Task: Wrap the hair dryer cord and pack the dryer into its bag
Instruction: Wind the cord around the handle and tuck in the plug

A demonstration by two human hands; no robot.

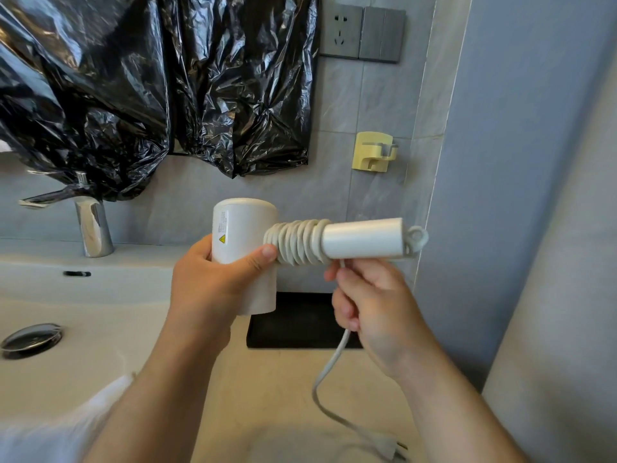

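hair dryer [245, 235] | yellow warning-triangle sticker on body | small print beside it (unreadable)

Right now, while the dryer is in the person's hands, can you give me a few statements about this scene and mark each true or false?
1. The left hand grips the white plastic hair dryer by its barrel. True.
2. The white cord is coiled several times round the dryer's handle. True.
3. The two-pin plug is plugged into the wall. False: it dangles free at the cord's end, and the grey wall socket is empty.
4. The right hand is empty. False: its fingers curl round the loose cord below the handle.
5. A yellow plastic hook is stuck on the tiled wall. True.
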